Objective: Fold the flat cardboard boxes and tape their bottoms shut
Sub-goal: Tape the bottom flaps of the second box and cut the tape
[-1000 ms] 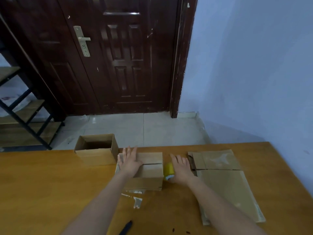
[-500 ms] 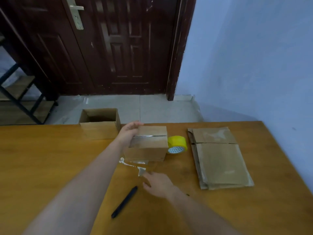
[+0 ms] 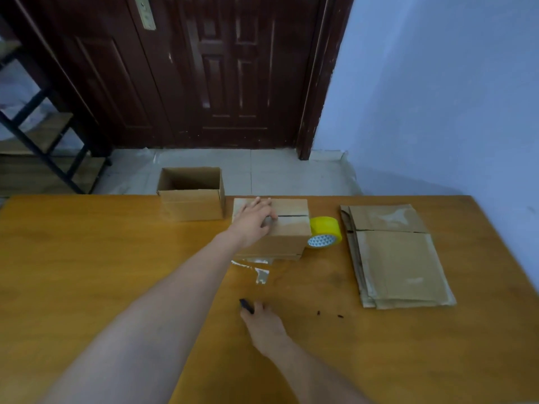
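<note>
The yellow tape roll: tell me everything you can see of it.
The yellow tape roll is a wide ring of glossy yellow tape, its near end face white with a small dark pattern. It lies on its side on the wooden table, against the right side of the folded cardboard box. No hand touches it.

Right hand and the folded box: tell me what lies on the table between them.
Head view: between the right hand and the folded box lie crumpled scraps of clear tape on the table; otherwise bare wood.
</note>
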